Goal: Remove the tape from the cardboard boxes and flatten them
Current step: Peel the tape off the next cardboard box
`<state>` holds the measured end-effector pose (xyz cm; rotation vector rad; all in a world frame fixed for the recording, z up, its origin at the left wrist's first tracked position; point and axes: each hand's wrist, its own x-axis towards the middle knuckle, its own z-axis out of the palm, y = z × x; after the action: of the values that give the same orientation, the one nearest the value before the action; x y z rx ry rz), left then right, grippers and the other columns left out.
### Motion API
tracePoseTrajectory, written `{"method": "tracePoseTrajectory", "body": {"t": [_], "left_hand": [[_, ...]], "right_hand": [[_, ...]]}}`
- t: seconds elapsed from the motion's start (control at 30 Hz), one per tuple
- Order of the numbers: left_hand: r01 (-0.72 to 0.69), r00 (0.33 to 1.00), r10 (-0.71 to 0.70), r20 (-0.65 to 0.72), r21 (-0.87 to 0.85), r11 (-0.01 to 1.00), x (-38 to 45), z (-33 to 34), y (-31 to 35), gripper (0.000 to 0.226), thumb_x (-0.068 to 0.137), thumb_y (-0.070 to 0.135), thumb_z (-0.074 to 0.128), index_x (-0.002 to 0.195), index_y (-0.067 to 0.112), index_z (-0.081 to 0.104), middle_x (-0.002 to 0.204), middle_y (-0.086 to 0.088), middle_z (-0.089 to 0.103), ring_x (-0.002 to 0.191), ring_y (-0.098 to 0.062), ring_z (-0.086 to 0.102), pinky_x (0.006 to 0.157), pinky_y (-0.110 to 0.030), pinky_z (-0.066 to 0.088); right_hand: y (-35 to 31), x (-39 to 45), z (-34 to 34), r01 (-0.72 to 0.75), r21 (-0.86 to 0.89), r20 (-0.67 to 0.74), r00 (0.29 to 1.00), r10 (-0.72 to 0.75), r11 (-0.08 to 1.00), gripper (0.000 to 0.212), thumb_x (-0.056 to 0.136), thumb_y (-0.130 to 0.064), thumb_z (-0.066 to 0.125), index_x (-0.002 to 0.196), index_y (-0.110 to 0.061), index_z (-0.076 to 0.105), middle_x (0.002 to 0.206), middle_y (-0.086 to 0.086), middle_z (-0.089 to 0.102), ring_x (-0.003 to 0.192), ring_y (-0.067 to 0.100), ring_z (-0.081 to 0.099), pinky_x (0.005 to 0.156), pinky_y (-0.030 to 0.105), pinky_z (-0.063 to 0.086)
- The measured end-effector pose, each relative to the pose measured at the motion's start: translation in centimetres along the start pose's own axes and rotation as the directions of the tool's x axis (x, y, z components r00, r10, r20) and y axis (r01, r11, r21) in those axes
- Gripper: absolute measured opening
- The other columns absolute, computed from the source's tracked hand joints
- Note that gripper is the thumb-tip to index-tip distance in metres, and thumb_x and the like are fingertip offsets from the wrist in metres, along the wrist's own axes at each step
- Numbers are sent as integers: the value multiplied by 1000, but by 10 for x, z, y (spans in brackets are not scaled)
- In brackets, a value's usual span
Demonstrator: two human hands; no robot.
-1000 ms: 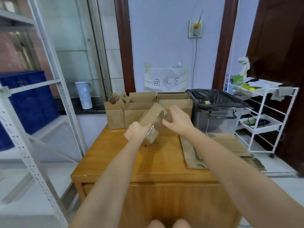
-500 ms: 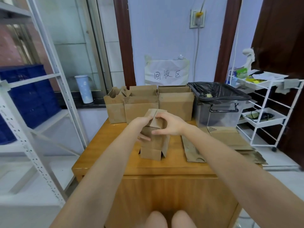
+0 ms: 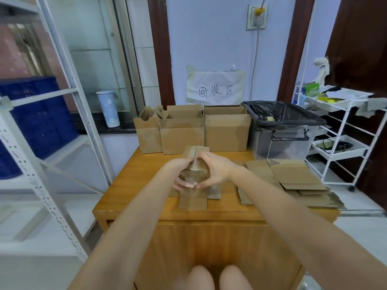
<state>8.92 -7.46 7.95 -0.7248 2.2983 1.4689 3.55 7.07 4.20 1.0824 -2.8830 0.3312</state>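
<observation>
Both hands grip one small cardboard box (image 3: 193,193) on the wooden table (image 3: 134,185): left hand (image 3: 180,167) and right hand (image 3: 215,168) curl around its upper flaps, thumbs meeting below. This looks like the flattening step; next, press the box down flat beneath the fingers.

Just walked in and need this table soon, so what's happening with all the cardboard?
A person is breaking down a small cardboard box at the middle of the wooden table. The left hand and right hand both have a grip on it, pressing it down. Three open boxes wait along the far edge beside a lined bin. A flattened cardboard pile lies on the right.
</observation>
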Motion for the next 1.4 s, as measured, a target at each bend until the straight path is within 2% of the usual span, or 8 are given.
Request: {"method": "tracePoseTrajectory", "body": {"t": [0.1,0.27,0.5,0.63,0.93,1.13,1.3,1.4], "left_hand": [[-22,1000,22,-8,-20,1000,3,1,-3,72,90,64,47,138,12,39,138,-17,48,71,-25,69,87,-45,55],[-35,999,33,-14,-111,993,9,0,-8,77,86,67,51,141,15,37,142,-13,44,61,-20,69,69,-40,59],[-34,998,42,39,-186,982,7,-3,-14,47,92,50,55,123,15,47,97,-4,58,61,-21,68,68,-43,59],[-6,997,27,75,-263,965,2,-13,-19,28,97,36,52,109,12,49,93,-11,59,67,-26,69,69,-45,57],[-97,983,142,120,-321,942,-6,-28,-24,39,97,17,50,133,7,38,131,-24,51,72,-33,72,54,-39,59],[-388,914,382,-135,-18,922,2,-29,-42,26,88,-2,55,112,8,55,117,-13,60,85,-21,65,60,-28,55],[-576,775,617,-134,250,778,13,-15,-65,57,73,26,82,120,13,52,116,1,55,106,-16,53,92,-32,46],[-592,655,724,-219,447,671,19,-4,-74,59,74,42,78,121,18,52,113,5,52,105,-12,52,87,-31,47]], "right_hand": [[1,0,3,19,-15,-17,1000,-19,1000,101,60,-63,79,136,-13,34,133,0,42,118,20,46,94,41,46],[-1,0,1,81,-238,33,997,-75,968,113,62,-65,76,143,-6,25,150,9,29,136,26,32,106,42,38],[-6,-2,7,38,-230,-95,994,-62,972,82,78,-61,64,135,-7,39,147,10,36,134,25,36,98,36,34],[-7,-1,7,36,-241,-88,994,-59,970,79,79,-69,54,129,-9,44,137,6,45,128,22,41,96,37,37],[-9,-8,0,0,-155,-51,999,-8,988,79,86,-69,44,138,-10,45,145,8,44,135,22,37,107,40,32],[-11,-13,-8,-34,-81,24,999,36,996,77,92,-64,38,149,-14,30,159,4,21,147,18,15,115,42,21],[-11,-13,-7,-48,-19,28,998,49,999,76,92,-63,39,150,-15,29,160,4,18,148,17,13,119,43,18],[-11,-11,-8,-43,-28,36,998,44,999,74,93,-62,38,149,-14,31,159,4,19,147,16,13,119,40,18]]}}
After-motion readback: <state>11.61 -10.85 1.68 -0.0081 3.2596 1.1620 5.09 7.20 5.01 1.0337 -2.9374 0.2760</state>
